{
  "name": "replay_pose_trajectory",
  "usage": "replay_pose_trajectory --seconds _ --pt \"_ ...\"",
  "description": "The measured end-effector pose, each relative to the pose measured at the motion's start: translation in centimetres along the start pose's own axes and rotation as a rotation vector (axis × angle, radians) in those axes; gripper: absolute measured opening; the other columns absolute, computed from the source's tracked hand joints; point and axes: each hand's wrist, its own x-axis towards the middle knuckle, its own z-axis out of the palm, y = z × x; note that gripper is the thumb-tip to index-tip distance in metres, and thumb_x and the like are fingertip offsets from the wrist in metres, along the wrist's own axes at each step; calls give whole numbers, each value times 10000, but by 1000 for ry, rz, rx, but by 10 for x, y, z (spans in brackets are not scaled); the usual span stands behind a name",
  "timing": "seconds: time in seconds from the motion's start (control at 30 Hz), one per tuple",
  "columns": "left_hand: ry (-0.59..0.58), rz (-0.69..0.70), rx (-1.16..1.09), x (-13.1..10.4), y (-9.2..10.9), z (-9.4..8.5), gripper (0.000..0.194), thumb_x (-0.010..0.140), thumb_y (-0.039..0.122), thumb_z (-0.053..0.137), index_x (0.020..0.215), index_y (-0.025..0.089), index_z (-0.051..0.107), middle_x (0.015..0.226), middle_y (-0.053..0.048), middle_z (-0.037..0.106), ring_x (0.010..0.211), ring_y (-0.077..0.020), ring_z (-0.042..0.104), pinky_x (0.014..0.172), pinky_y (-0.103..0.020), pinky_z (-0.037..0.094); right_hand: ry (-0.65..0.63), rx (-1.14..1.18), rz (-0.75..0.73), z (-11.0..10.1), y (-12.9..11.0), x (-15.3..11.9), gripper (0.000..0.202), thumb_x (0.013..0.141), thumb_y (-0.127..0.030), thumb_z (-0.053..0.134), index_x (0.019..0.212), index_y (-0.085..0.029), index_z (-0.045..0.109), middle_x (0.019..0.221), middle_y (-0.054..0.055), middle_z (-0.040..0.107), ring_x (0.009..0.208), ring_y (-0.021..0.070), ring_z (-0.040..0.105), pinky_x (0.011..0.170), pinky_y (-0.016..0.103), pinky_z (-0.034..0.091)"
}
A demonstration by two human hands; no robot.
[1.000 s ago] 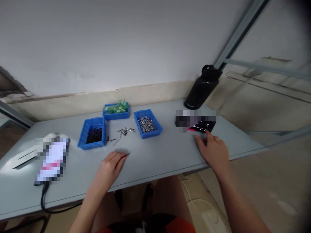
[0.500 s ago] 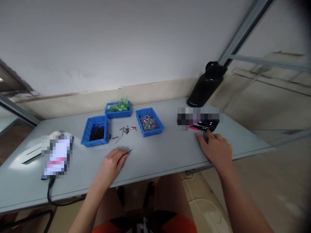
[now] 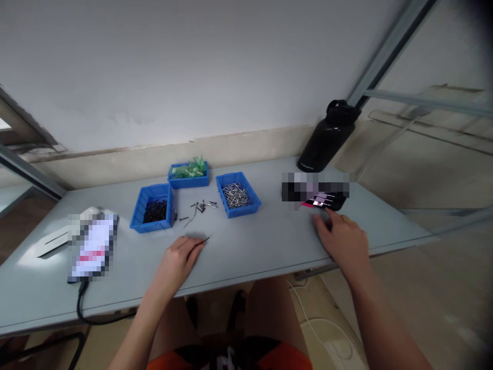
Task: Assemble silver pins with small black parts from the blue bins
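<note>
My left hand (image 3: 183, 257) rests near the table's front edge, thumb and fingers pinched on a thin dark screw (image 3: 206, 240) whose tip points right. My right hand (image 3: 342, 234) lies at the right, index finger stretched to the lower edge of a dark phone (image 3: 331, 201) with a lit screen; thumb and index are apart and nothing is in them. Between the bins lie several loose silver and dark screws (image 3: 202, 206). Dark screws fill part of the left blue bin (image 3: 151, 226). The right blue bin (image 3: 243, 210) holds many silver screws or nails.
A third blue bin (image 3: 189, 182) with green plastic bits stands behind. The tall black bottle (image 3: 327, 136) is at the back right, by the metal frame. On the left lie a blurred, cabled phone (image 3: 92, 244) and a white object (image 3: 57, 239).
The bright content on the right phone's screen has changed, and my right index finger has shifted slightly left along its edge. My left hand keeps the screw in the same place.
</note>
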Motion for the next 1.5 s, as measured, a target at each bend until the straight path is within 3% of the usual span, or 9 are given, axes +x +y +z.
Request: replay_pose_trajectory --seconds 0.2,0.73,0.93,1.0,1.1,1.23,1.37,1.5 --pt "-6 -12 2 0 0 0 243 967 321 491 964 196 699 890 -49 720 830 -177 685 790 -309 565 -52 30 32 -3 -3 6 568 943 -467 392 1364 -99 485 997 165 677 910 307 624 776 406 452" --pt "28 43 25 0 1 0 211 966 280 505 958 175 688 865 -44 707 800 -165 681 750 -292 561 -85 38 27 -9 -12 15 645 933 -502 390 1447 -112 395 1043 195 675 846 316 655 740 417 481" --pt "26 31 22 -1 0 1 212 965 274 503 951 175 690 870 -49 709 807 -170 683 752 -290 556 -26 211 2 -6 -8 10 679 908 -523 417 1435 -96 412 856 125 686 744 283 641 696 399 485" --pt "19 29 22 -1 0 1 212 965 275 501 955 178 690 874 -49 711 812 -170 683 757 -290 556 21 311 -98 -6 -21 -3 602 915 -491 416 1367 -102 495 810 107 677 720 263 635 707 394 494" --pt "16 32 29 0 1 1 219 968 280 494 963 174 685 889 -55 710 824 -172 681 771 -298 556 36 472 -323 -8 -59 -31 446 936 -420 408 1206 -131 613 785 98 675 723 238 639 727 380 515" --pt "-13 14 43 0 4 -2 208 969 273 489 969 175 672 911 -58 706 840 -167 676 778 -290 554 -84 585 -700 -18 -127 -58 363 959 -307 430 1263 -169 573 994 120 696 882 234 660 781 370 545" --pt "-17 21 134 8 2 -15 209 968 263 476 950 182 668 896 -55 700 813 -169 667 756 -285 546 -147 634 -1044 -32 -179 -52 363 964 -276 482 1311 -183 538 1104 122 680 1022 228 639 897 379 531" --pt "-27 48 190 27 -8 -35 203 948 271 501 972 198 689 874 -51 703 848 -181 662 774 -292 537 -148 622 -1211 -34 -210 -29 253 975 -230 477 1172 -187 630 972 93 698 953 209 650 865 353 528"
